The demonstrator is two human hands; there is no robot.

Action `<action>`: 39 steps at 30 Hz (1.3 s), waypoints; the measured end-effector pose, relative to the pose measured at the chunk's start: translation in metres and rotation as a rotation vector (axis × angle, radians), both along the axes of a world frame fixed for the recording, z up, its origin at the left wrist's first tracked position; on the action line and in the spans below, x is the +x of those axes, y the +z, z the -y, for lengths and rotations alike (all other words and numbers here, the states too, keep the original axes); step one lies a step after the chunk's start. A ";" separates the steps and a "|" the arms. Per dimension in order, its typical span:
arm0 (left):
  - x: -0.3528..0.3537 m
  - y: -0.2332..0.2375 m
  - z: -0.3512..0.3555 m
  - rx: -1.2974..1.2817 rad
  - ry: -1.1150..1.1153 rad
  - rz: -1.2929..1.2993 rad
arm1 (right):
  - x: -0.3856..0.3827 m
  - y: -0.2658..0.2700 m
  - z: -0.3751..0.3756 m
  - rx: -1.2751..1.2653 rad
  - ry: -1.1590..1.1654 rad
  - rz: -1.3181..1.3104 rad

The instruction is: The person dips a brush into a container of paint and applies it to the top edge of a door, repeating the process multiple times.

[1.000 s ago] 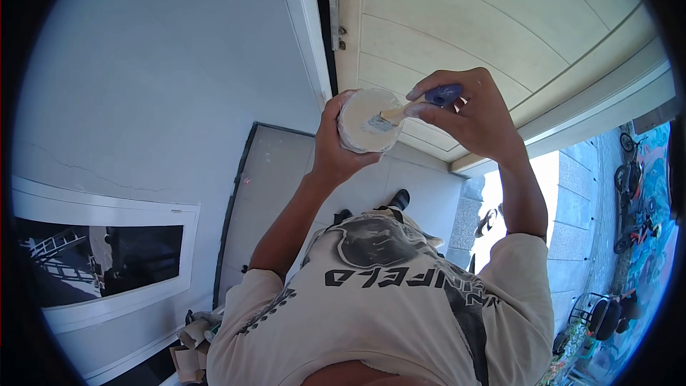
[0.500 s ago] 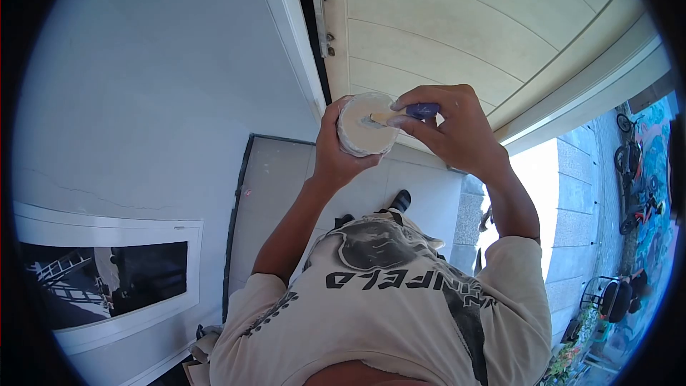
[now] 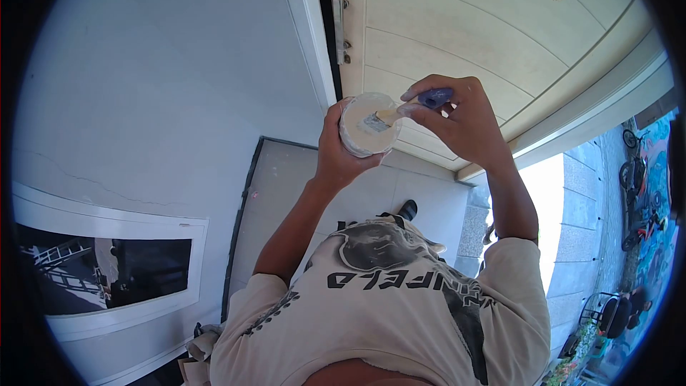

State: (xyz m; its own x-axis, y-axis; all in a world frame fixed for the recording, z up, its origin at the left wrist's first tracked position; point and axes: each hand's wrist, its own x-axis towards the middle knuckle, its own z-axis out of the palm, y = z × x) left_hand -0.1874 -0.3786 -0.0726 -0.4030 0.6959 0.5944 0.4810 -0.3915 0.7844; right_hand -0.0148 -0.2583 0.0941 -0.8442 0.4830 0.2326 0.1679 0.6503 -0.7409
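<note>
My left hand (image 3: 339, 144) is wrapped round a round tub of cream paint (image 3: 357, 139), keeping it up in front of me. A paintbrush (image 3: 434, 98) with a purple-tipped handle is pinched in the fingers of my right hand (image 3: 457, 118). Its metal band shows over the paint, inside the tub's rim; the bristles are hard to make out. Whitish smears mark the tub's rim and my right fingertips.
A cream panelled door (image 3: 457, 28) with a metal handle (image 3: 340, 28) stands ahead. On the left is a pale wall (image 3: 157, 86) with a white-framed window (image 3: 114, 271). Grey floor tiles (image 3: 286, 179) lie below. Motorbikes (image 3: 632, 171) are parked outside, at the right.
The brush has lifted within the tub, so its metal band now shows. My right hand has shifted slightly right and up. The door and wall appear further right as the view turned.
</note>
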 end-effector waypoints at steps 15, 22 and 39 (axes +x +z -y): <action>-0.017 0.008 -0.038 0.017 0.044 0.040 | 0.021 -0.029 -0.071 -0.448 -0.076 -0.167; -0.029 0.019 -0.086 -0.016 0.040 0.016 | 0.027 -0.005 -0.090 -0.046 -0.125 0.159; -0.086 0.052 -0.141 0.061 0.000 0.201 | -0.051 0.016 -0.157 -0.202 0.043 0.098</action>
State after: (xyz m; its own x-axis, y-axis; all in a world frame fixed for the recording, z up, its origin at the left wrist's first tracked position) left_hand -0.2733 -0.2372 -0.0204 -0.5176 0.6613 0.5429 0.3173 -0.4409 0.8396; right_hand -0.0657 -0.1015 0.1102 -0.8790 0.4742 0.0505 0.2206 0.4983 -0.8384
